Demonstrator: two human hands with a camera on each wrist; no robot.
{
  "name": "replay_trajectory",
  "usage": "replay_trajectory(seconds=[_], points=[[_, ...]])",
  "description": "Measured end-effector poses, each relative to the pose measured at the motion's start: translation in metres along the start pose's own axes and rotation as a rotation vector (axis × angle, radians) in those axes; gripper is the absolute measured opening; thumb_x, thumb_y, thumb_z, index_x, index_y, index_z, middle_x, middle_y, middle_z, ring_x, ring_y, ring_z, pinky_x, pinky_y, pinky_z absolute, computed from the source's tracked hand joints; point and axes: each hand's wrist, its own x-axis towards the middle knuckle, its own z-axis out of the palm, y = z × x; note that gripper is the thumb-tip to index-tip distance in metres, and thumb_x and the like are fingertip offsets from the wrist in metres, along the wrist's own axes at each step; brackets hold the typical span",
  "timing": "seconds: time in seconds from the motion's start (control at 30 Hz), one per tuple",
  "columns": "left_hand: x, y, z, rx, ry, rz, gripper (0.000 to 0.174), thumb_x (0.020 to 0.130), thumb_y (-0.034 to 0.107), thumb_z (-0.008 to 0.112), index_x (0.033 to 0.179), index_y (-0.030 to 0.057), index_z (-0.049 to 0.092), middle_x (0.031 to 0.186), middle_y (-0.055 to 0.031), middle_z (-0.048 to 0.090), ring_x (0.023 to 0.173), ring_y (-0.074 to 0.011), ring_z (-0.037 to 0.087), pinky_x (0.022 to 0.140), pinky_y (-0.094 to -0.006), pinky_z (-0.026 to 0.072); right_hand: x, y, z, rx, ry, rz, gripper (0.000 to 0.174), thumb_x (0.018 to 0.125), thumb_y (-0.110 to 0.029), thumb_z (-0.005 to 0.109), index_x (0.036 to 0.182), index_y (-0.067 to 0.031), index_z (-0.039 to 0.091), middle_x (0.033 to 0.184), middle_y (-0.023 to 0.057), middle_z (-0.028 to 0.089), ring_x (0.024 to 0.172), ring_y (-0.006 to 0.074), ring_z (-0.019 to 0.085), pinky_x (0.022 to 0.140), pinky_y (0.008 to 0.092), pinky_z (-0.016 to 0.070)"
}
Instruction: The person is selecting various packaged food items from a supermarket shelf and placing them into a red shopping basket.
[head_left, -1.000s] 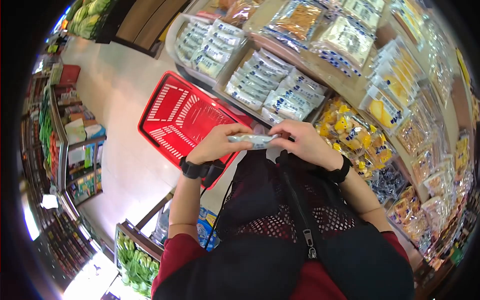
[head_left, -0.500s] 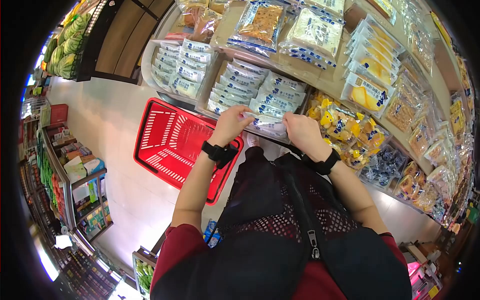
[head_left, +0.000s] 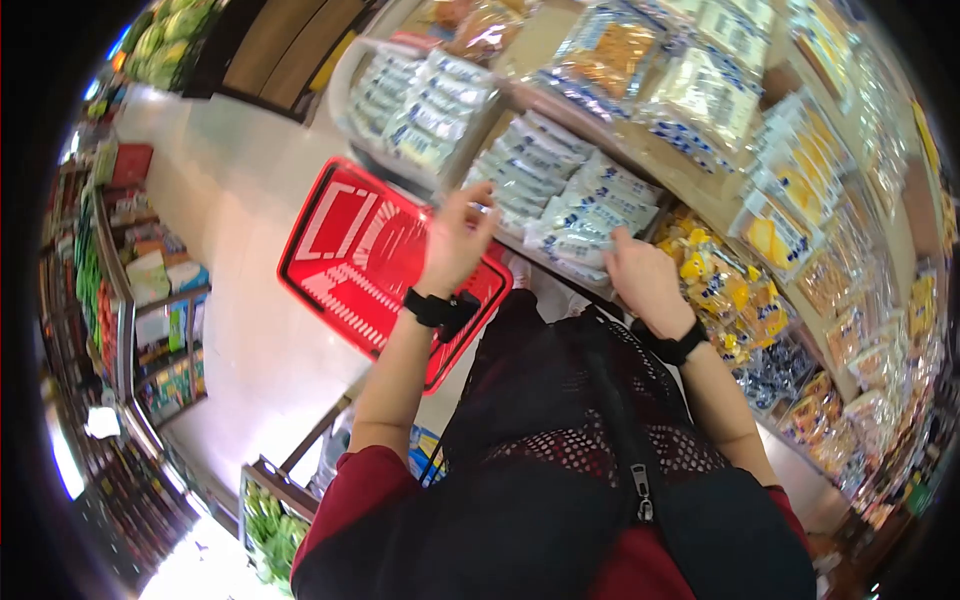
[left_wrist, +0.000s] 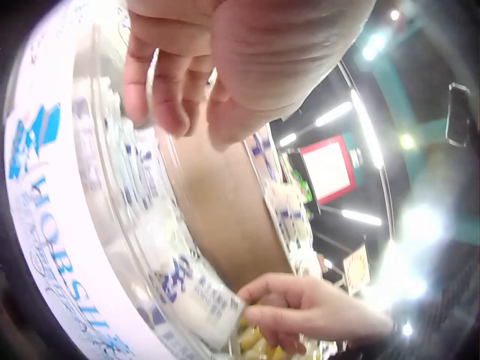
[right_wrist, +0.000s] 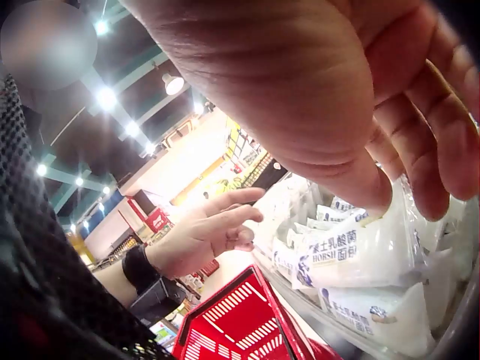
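Note:
White-wrapped bread packets with blue print lie in overlapping rows in a clear-sided bin. My right hand hovers at the bin's front right, fingers loosely bent. In the left wrist view its fingertips are right at the corner of the front bread packet. The right wrist view shows the right fingers hanging over the packets with nothing pinched. My left hand is raised at the bin's left front, fingers relaxed and holding nothing, between the bin and a red shopping basket.
A second bin of similar packets stands to the left. Yellow-wrapped snack bags fill the space at right. Bagged breads lie on the shelf behind. A vegetable stand is at lower left.
Both hands held one bread packet before my body, then brought it down to the bin's front. Now the packet lies in the bin and the hands have parted, the left moving up and left.

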Motion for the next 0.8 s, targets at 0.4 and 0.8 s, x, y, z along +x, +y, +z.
replay_trajectory(seconds=[0.4,0.8], points=[[-0.180,-0.295,-0.067,0.605,-0.032,-0.846,0.053,0.075,0.027,0.069,0.120,0.0058,0.050,0.118,-0.0189,0.054,0.108,-0.0360,0.053,0.091,-0.0430,0.0446,-0.022,-0.012,-0.025,0.287,0.016,-0.148,0.017,0.085,-0.015,0.059,0.099,-0.0066,0.060,0.086,0.0152,0.064,0.074,0.0327,0.062,0.062,0.0377,0.0483],[-0.202,-0.357,-0.015,0.581,-0.184,-1.101,0.075,0.068,0.027,0.075,0.131,0.0081,0.039,0.129,-0.0206,0.045,0.118,-0.0352,0.046,0.097,-0.0428,0.0404,-0.027,-0.009,-0.011,0.136,-0.163,-0.172,0.012,0.082,-0.006,0.060,0.093,-0.0029,0.061,0.085,0.0159,0.063,0.074,0.0330,0.062,0.063,0.0370,0.0487]])
